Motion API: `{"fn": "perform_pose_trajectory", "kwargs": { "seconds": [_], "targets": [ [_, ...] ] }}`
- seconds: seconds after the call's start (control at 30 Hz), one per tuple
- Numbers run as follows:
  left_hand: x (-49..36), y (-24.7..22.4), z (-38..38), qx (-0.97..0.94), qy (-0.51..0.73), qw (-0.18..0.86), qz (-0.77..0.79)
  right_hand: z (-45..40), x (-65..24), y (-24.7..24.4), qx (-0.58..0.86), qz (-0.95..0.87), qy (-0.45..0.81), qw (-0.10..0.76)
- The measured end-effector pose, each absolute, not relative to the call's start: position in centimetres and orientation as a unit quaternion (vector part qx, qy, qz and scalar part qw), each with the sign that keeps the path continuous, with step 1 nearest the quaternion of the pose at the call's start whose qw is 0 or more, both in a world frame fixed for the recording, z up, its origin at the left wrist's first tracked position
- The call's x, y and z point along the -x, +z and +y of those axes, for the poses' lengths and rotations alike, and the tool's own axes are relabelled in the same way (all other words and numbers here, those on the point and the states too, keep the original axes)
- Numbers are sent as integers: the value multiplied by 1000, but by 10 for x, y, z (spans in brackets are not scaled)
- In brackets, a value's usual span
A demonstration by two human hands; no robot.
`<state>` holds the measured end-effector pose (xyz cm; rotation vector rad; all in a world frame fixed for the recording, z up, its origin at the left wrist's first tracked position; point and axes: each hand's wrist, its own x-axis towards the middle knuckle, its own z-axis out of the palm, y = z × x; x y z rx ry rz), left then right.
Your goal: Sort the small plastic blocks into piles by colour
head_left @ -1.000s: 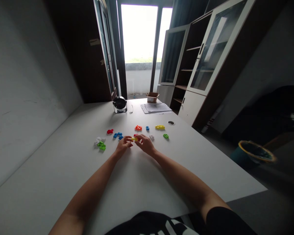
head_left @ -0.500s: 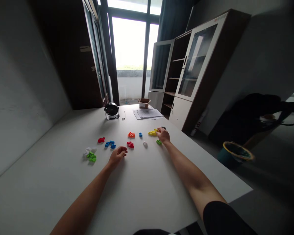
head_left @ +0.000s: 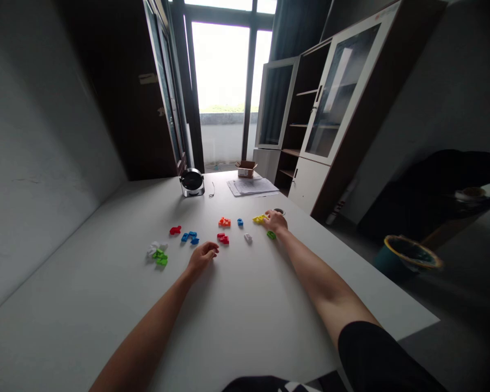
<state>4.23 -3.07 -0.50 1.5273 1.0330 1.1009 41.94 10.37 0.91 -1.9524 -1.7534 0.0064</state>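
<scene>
My right hand (head_left: pixel 276 220) is at the right of the scattered pieces, its fingertips curled down onto small yellow plastic pieces (head_left: pixel 258 219). The fingers partly cover them. A green piece (head_left: pixel 271 234) lies just below that wrist, and a dark round object (head_left: pixel 279 211) shows partly behind the hand. My left hand (head_left: pixel 203 256) rests on the table with loosely bent fingers apart and nothing visible in them. Close to its fingertips are red pieces (head_left: pixel 222 238); blue pieces (head_left: pixel 190 237) lie beyond its knuckles. A white piece (head_left: pixel 248 238) sits between the two hands.
On the white table (head_left: pixel 237 316) are also orange pieces (head_left: pixel 224 221), a single blue piece (head_left: pixel 240 222), a red piece (head_left: pixel 175 230) and a white-and-green cluster (head_left: pixel 159 255). Farther back stand a round black-and-silver device (head_left: pixel 192 182), papers (head_left: pixel 253 187) and a cardboard box (head_left: pixel 246 169).
The camera view has shifted slightly, so the whole scene sits a little farther right. Both hands stay at nearly the same places among the pieces.
</scene>
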Motion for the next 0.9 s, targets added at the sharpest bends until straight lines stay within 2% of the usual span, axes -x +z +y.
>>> {"fn": "perform_pose_trajectory", "kwargs": {
  "seconds": [0.47, 0.9],
  "targets": [
    [-41, -4, -30, -635, 439, 467, 431, 95, -418, 0, 721, -643, -19, 257],
    [-41, -5, -31, -644, 440, 455, 431, 93, -406, 15, 718, -668, -39, 194]
  ]
}}
